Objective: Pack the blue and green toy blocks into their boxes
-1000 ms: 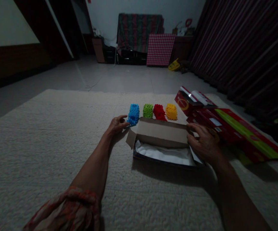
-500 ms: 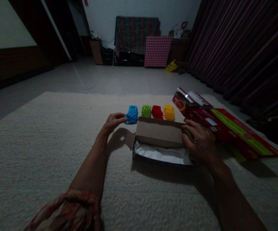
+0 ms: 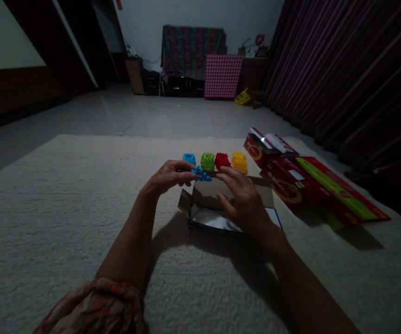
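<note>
My left hand pinches a blue knobbly plastic piece between thumb and fingers, above the far left edge of an open cardboard box. Over that box hovers my right hand, its fingers apart and nothing in them, close to the blue piece. White wrapping lies inside the box. Behind the box stand a blue stack, a green stack, a red stack and a yellow stack of similar knobbly pieces, in a row.
Red and green cardboard packaging lies opened out on the right of the cream quilted mat. Beyond the mat is a tiled floor. A dark curtain hangs along the right, and a cloth-covered cabinet stands at the far wall.
My left hand has moved right, carrying a blue piece away from the blue stack, which is now smaller. My right hand has left the box's right end and moved left over it.
</note>
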Motion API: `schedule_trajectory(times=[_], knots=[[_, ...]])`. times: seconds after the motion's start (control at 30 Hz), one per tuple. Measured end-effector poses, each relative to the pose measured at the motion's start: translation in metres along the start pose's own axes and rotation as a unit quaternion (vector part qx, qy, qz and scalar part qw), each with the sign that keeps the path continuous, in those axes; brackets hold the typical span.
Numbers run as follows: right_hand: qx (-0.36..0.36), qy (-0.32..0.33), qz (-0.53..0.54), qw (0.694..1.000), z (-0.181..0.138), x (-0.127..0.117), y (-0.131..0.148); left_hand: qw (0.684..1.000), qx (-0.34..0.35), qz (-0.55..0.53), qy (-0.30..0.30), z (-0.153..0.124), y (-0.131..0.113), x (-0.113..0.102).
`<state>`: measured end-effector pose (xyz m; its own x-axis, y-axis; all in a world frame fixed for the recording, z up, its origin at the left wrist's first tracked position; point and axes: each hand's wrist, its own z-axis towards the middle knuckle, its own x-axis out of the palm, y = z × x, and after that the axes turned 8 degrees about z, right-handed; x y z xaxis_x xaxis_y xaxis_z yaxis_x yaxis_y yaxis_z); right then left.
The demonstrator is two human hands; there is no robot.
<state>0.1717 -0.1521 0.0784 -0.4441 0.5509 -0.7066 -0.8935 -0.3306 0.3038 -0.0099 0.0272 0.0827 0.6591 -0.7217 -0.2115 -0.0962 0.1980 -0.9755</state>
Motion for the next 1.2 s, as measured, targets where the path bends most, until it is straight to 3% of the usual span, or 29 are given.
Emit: schedule_trajectory(times=[0.33, 0.6, 1.0, 1.1, 1.2], knots=[[0.009, 0.031, -0.002, 0.999, 0.027, 0.031, 0.011, 0.998, -0.026, 0.006, 0.062, -0.002, -0.01, 0.011], [-0.005, 0.061, 0.014, 0.998, 0.031, 0.025, 0.011, 0.993, -0.026, -0.005, 0.114, -0.002, -0.01, 0.009], [0.038, 0.145, -0.118, 0.982, 0.043, 0.011, 0.027, 0.99, -0.026, 0.033, 0.138, -0.004, -0.01, 0.016], [0.043, 0.172, -0.09, 0.98, 0.045, -0.01, 0.018, 0.993, -0.003, 0.067, 0.101, -0.009, -0.017, 0.014], [0.109, 0.184, -0.096, 0.972, 0.038, -0.041, -0.001, 0.997, 0.029, 0.074, -0.016, -0.012, -0.023, 0.005]])
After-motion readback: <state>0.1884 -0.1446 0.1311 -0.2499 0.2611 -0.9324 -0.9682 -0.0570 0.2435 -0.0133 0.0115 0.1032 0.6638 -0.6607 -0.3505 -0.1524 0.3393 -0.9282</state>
